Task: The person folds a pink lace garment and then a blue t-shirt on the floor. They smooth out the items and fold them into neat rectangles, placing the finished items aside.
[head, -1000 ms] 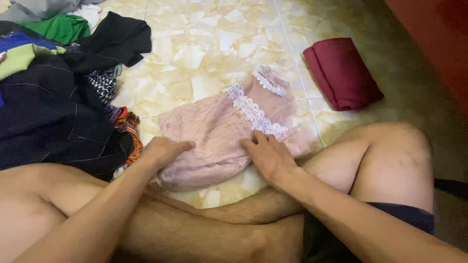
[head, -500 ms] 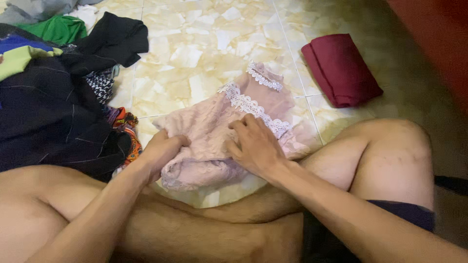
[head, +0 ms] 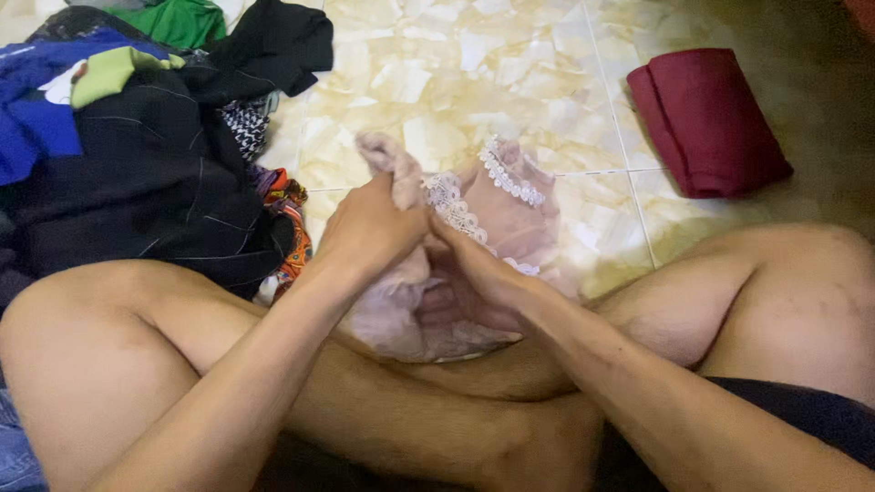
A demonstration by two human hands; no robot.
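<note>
Hands gathered a pink garment (head: 510, 205).
Left hand (head: 369, 228) clenched its bunched edge; right hand (head: 478, 269) gripped underneath.

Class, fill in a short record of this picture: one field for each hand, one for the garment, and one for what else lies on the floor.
Left hand: grips a bunched fold of the pink lace-trimmed garment, lifted off the tiles.
Right hand: pressed on the same garment, beside the left.
Garment: partly folded, between the crossed legs and the tiled floor.
Elsewhere: pile of dark clothes at left; folded maroon cloth at right.
</note>
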